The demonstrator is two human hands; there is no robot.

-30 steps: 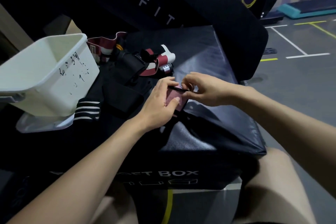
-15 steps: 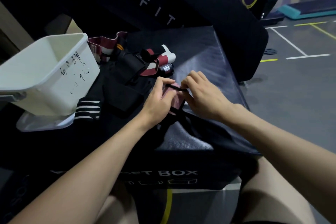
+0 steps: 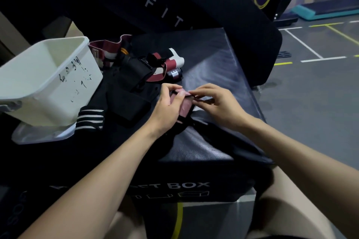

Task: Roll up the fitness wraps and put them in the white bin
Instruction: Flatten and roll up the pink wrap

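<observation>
- Head view. Left hand (image 3: pixel 168 107) curls its fingers round a small dark-red wrap (image 3: pixel 186 105); thumb on the top edge, the roll resting against the palm.
- Right hand (image 3: pixel 217 103) meets it from the other side: fingertips pinch the same wrap at its upper edge, beside the left thumb. A thin black strap runs across under those fingers; where it ends is not clear.
- The wrap is held just above the top of a black soft box (image 3: pixel 213 68), near the middle of that surface. A black tail hangs from the wrap's lower end toward the box top.
- White bin (image 3: pixel 44 83) stands on the left part of the box, well apart from both hands, open side up, handwriting on its near wall. Its inside shows nothing.
- A clear lid (image 3: pixel 38 135) lies under the bin.
- Between bin and hands: a heap of loose wraps (image 3: pixel 147 68), black and red-and-white, unrolled; a black piece with white stripes (image 3: pixel 90 119) just beside the bin's base.
- Grey floor with painted lines (image 3: pixel 310 52) at right.
</observation>
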